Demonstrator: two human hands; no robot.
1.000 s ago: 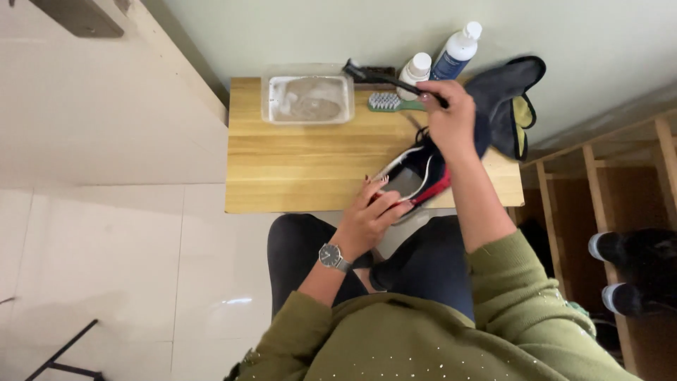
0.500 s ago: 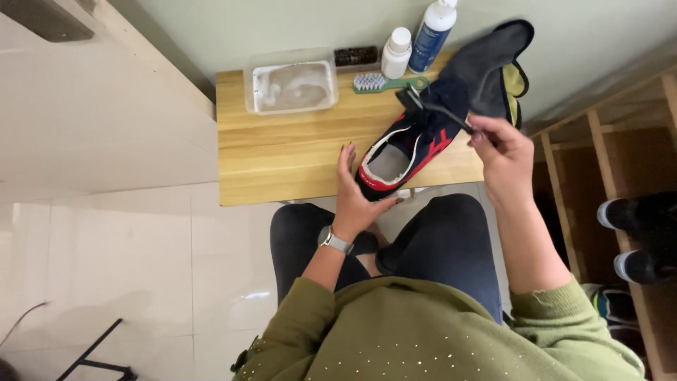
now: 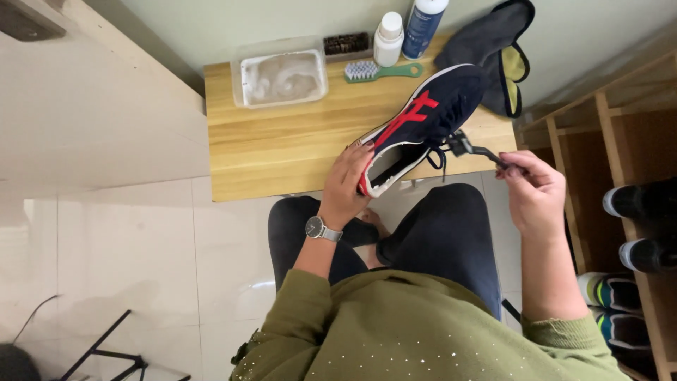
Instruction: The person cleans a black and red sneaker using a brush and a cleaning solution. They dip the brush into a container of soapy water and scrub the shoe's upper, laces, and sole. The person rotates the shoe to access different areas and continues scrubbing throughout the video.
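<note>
My left hand grips the heel of a navy sneaker with red stripes, holding it on its side above the front edge of the wooden table. In my right hand is a small black brush, its head touching the shoe's side near the laces. A wristwatch sits on my left wrist.
On the table's far side are a clear plastic tub of soapy water, a green-handled brush, a dark brush, a white bottle, a blue bottle and a dark cloth. A wooden shoe rack holding shoes stands at right.
My right hand came back from the far side of the table with the small black brush to the shoe. My left hand tilted the sneaker up onto its side.
</note>
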